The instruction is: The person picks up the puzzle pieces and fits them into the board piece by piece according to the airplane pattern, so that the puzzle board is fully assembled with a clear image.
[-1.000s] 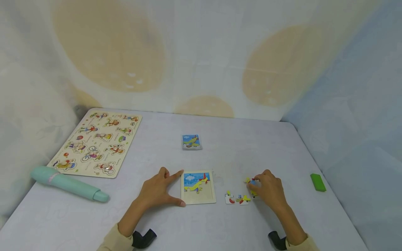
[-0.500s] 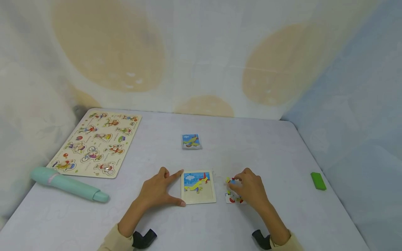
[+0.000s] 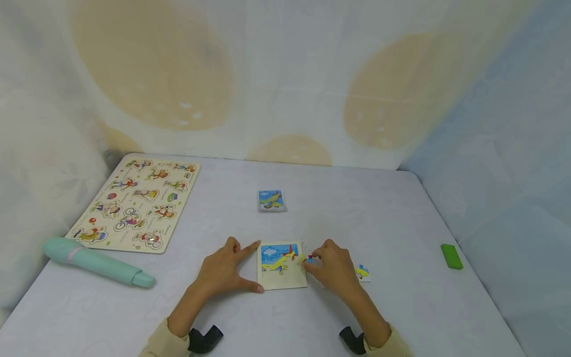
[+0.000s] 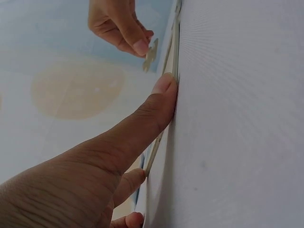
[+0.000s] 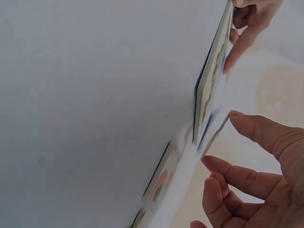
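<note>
One puzzle piece (image 3: 308,259) at the puzzle frame's (image 3: 292,281) right rim

Since a second ago, the right hand (image 3: 332,264) has carried it leftward, thumb and finger pinching it above the surface (image 3: 428,302); a loose piece (image 3: 363,272) now shows clear beyond that hand. The pinched piece's yellow end points left, toward the partly filled frame; the hand hides too much to tell its long axis. The left hand (image 3: 224,268) stays put, thumb and index finger spread apart, touching the frame's left corners.

Puzzle tray (image 3: 284,280) right of board (image 3: 121,239)
</note>
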`<state>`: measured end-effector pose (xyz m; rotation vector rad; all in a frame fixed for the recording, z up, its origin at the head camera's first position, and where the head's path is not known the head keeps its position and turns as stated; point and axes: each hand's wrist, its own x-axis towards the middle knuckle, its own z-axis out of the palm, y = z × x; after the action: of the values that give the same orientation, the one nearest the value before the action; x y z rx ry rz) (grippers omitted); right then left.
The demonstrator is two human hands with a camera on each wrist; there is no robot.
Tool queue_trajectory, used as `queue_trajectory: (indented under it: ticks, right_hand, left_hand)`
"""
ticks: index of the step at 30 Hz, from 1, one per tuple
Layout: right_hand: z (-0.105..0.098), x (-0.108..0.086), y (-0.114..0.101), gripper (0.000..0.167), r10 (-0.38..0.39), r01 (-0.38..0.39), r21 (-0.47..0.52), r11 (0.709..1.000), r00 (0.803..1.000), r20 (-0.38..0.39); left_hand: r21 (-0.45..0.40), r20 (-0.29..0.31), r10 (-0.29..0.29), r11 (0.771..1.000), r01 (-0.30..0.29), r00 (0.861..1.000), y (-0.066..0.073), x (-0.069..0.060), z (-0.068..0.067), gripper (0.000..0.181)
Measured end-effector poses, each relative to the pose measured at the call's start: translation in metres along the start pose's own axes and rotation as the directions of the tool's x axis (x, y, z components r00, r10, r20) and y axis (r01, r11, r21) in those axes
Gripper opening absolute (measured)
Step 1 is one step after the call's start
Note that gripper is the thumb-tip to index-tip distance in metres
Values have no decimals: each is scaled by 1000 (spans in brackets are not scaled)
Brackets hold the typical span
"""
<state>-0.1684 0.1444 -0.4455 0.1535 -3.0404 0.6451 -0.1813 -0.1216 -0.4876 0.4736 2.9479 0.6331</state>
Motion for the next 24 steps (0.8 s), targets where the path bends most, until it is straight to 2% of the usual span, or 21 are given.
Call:
queue_trajectory:
  ticks: [14, 20, 24]
  right_hand:
    - [16, 4, -19, 32, -66, 66, -67, 996, 998, 5]
    - [22, 5, -22, 33, -122, 119, -150, 981, 992, -9]
    - [22, 2, -21, 41, -148, 140, -213, 967, 989, -22]
  left_hand:
    - [8, -8, 5, 1000, -5, 1000, 1, 0, 0, 106]
    - [12, -4, -4, 1000, 4, 1000, 0, 0, 1, 106]
    - [9, -2, -3, 1000, 3, 1000, 0, 0, 1, 106]
